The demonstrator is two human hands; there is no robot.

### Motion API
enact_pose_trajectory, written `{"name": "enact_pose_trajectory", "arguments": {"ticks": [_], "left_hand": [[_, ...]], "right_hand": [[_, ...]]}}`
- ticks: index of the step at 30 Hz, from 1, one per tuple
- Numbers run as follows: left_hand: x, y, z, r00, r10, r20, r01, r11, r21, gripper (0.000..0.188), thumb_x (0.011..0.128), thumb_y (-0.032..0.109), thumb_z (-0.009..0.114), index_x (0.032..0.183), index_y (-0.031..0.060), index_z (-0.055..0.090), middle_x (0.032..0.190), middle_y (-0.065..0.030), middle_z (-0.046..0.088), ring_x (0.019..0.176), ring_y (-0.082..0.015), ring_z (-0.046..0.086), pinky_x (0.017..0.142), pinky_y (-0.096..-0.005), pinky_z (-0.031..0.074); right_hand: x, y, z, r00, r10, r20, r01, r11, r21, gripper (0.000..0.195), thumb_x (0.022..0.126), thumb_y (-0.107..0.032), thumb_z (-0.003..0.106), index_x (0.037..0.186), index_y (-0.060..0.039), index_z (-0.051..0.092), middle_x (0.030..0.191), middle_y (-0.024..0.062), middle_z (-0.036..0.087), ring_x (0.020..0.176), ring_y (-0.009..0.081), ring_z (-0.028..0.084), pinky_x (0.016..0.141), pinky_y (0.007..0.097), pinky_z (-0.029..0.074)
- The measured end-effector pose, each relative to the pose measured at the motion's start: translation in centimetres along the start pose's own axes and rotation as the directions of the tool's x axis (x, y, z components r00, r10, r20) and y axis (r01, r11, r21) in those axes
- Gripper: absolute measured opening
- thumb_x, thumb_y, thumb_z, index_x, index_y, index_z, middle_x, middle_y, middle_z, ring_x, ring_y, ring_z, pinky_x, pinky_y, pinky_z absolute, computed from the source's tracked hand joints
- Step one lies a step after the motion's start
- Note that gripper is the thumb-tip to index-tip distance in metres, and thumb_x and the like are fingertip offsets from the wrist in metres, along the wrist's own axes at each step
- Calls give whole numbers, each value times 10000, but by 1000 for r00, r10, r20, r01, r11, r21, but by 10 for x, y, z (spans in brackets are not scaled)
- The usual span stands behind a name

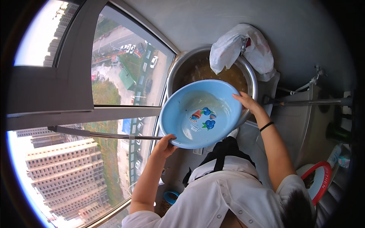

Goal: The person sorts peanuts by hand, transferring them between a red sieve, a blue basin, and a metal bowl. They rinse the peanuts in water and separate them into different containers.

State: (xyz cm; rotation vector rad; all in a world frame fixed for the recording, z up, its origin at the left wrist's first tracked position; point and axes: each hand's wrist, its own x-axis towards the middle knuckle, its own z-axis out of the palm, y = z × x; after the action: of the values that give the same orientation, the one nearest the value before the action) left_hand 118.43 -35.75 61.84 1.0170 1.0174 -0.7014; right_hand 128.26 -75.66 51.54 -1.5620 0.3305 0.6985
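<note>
A light blue plastic basin (188, 99) with printed blueberries and a little water in it is held between my two hands. My left hand (164, 146) grips its near left rim, with the thumb over the edge. On the basin's right rim is my right hand (247, 102), the thumb on top and the other fingers mostly hidden beneath. Beyond and partly below the basin stands a large round metal tub (252, 74) of brownish water. White plastic bags (258, 48) hang around a metal tap (243, 45) above that tub.
Tall windows (128, 107) run along the left, with a metal pole (114, 136) before them. At right are a grey appliance (288, 122), another pole (310, 102), a valve with a hose (316, 75) and a red-rimmed container (325, 176). A small blue bowl (171, 196) sits low at left.
</note>
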Motion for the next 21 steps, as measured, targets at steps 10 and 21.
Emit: {"name": "enact_pose_trajectory", "arguments": {"ticks": [10, 21], "left_hand": [[35, -41, -1, 924, -305, 232, 293, 952, 87, 94, 762, 45, 553, 793, -43, 550, 615, -78, 599, 469, -174, 607, 440, -236, 543], [175, 16, 65, 735, -292, 612, -74, 863, 500, 539, 774, 237, 703, 1197, -49, 530, 1123, -199, 605, 1033, -290, 605, 944, -436, 470]], "right_hand": [[-19, -46, -63, 961, 261, -88, -275, 921, -275, 374, 800, -271, 648, 1084, -29, 622, 892, 72, 650, 731, 161, 619, 609, 293, 503], [-45, -122, -119, 998, 59, -25, -63, 967, -247, 351, 764, -190, 655, 1037, 25, 608, 878, 82, 639, 772, 165, 617, 724, 281, 509]]}}
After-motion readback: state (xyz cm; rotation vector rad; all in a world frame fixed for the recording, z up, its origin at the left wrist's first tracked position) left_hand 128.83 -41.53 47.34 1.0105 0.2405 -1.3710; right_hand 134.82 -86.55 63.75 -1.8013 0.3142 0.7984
